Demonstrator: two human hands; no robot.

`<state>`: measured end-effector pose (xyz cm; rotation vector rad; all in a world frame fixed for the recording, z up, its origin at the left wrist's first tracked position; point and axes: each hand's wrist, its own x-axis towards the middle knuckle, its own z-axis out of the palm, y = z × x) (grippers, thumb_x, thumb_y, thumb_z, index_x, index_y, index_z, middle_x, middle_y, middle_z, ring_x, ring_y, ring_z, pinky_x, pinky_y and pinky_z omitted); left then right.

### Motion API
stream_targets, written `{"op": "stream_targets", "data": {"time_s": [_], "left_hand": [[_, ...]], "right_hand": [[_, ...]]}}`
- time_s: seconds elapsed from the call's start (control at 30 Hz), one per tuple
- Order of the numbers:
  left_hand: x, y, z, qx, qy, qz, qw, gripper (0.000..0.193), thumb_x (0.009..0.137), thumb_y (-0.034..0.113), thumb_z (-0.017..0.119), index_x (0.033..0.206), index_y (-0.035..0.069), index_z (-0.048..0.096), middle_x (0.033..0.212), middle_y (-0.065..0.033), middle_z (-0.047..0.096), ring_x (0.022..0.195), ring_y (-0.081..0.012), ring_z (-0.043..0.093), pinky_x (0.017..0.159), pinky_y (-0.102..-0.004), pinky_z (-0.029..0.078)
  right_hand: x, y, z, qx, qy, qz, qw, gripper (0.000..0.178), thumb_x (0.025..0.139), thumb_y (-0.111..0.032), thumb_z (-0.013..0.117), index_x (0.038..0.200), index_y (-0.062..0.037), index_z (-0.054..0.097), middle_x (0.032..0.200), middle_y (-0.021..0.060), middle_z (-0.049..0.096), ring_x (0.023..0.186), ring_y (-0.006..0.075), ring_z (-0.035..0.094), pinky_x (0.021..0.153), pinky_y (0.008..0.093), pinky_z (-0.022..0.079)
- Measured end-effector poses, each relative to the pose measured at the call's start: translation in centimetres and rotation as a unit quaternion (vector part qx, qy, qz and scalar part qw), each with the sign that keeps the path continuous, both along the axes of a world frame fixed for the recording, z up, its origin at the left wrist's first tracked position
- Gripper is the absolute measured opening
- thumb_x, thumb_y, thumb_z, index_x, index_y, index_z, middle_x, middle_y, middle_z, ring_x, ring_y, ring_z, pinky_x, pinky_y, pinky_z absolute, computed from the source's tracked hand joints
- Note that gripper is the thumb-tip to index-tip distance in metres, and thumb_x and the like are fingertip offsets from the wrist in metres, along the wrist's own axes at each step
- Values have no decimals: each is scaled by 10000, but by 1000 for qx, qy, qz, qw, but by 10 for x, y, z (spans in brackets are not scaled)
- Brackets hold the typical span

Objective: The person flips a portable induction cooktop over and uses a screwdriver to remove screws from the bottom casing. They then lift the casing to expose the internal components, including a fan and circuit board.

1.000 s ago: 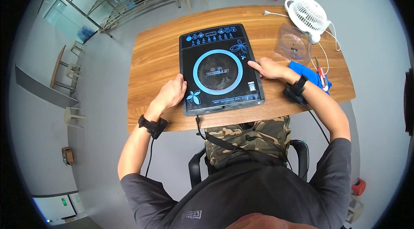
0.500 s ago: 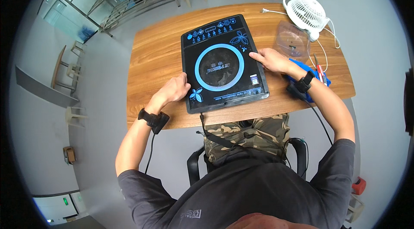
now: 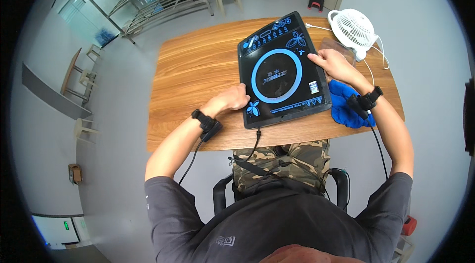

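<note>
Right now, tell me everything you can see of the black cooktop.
The black cooktop is a flat, rectangular slab with a glossy, glass-like top. A blue ring circles its middle; control markings span its far end, blue petal motifs mark two corners, and a pale label sits near the right edge. A black cord hangs from its near edge. It sits askew over the wooden table, apparently tilted, right side higher. The right hand grips its right edge, thumb on top; the left hand touches its left edge.

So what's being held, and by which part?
A black induction cooktop, by opposite sides: left hand at its left edge, right hand at its right edge.
</note>
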<state>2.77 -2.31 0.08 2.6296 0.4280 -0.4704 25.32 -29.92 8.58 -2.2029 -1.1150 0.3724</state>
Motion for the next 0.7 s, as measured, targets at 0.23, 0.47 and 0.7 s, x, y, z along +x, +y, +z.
{"op": "stream_targets", "data": {"time_s": [0.23, 0.47, 0.7], "left_hand": [[6, 7, -7, 77, 1, -82, 994, 372, 991, 263, 519, 1123, -60, 646, 1030, -327, 689, 1020, -477, 662, 888, -525, 523], [20, -4, 72, 2, -83, -43, 996, 426, 1054, 348, 482, 987, -6, 709, 861, -202, 728, 846, -305, 716, 806, -450, 550], [29, -45, 160, -93, -190, -23, 977, 516, 1031, 379, 381, 840, -11, 659, 721, -104, 642, 728, -214, 641, 739, -361, 517]], "right_hand": [[-17, 20, 29, 5, -50, 12, 999, 606, 988, -474, 596, 648, 23, 522, 588, 169, 514, 561, 260, 498, 608, 435, 447], [-29, 65, 51, 26, -128, 20, 991, 551, 881, -421, 647, 615, 58, 584, 581, 261, 572, 573, 414, 620, 618, 480, 512], [-38, 104, 69, 37, -169, 56, 983, 511, 837, -386, 664, 598, 61, 595, 565, 237, 588, 551, 384, 613, 610, 467, 534]]}}
